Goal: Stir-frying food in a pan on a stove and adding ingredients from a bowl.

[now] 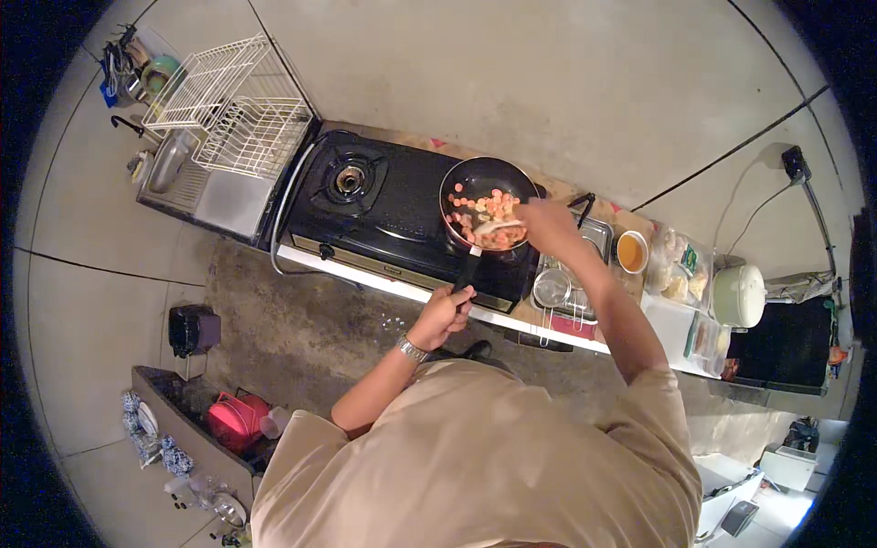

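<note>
A dark frying pan (475, 172) with a reddish outer rim sits over the right side of the black gas stove (406, 196). Round orange-pink slices (498, 196), perhaps sausage or carrot, lie in it, mostly toward its right and near side. My left hand (442, 315) is closed around the pan's black handle (468, 270). Over the pan's right edge, my right hand (548, 226) grips a pale stirring utensil (498, 225). Its working end is among the slices; whether it is a spoon or a spatula I cannot tell.
The left burner (349, 180) carries no pot. Beyond it stand a white wire dish rack (251, 137) and a sink (174, 160). To the right are a strainer (552, 288), a bowl of orange liquid (631, 251), bagged food (681, 265) and a pale green cooker (738, 296).
</note>
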`<state>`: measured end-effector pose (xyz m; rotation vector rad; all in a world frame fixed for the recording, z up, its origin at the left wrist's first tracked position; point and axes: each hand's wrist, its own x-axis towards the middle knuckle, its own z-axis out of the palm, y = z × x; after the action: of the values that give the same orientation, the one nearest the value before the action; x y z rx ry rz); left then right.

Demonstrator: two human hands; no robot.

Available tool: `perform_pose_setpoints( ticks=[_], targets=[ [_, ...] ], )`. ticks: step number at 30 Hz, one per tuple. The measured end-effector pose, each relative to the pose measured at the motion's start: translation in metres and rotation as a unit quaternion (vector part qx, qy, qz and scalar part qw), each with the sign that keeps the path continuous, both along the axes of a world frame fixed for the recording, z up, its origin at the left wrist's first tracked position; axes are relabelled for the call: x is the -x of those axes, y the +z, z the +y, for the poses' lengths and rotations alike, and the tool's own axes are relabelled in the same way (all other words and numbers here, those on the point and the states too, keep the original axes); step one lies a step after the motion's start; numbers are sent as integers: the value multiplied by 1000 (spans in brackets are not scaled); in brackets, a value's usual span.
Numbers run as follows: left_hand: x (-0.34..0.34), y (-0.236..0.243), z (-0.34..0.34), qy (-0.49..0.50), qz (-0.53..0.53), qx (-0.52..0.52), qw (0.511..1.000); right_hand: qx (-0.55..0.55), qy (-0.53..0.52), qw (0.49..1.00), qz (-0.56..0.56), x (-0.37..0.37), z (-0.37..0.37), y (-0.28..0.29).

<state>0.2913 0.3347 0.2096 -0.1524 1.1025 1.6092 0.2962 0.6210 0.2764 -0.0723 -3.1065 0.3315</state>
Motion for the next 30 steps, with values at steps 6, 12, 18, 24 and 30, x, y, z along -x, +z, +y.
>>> perform_pose_setpoints(
  ticks=[6,12,18,24,30],
  targets=[
    [11,2,4,-11,-1,-38,999,-30,-61,997,-47,-36,-19,35],
    [2,-17,-2,-27,36,-25,999,2,-137,991,-6,-21,-33,-7],
    [-3,-10,-5,-37,23,45,998,-10,-183,980,-77,-19,-4,-10],
    [-3,-15,5,-30,29,24,999,39,-109,993,-4,-5,-19,-50],
    [0,-21,9,-35,40,12,999,33,-216,976,-17,15,-12,-17]
  ],
)
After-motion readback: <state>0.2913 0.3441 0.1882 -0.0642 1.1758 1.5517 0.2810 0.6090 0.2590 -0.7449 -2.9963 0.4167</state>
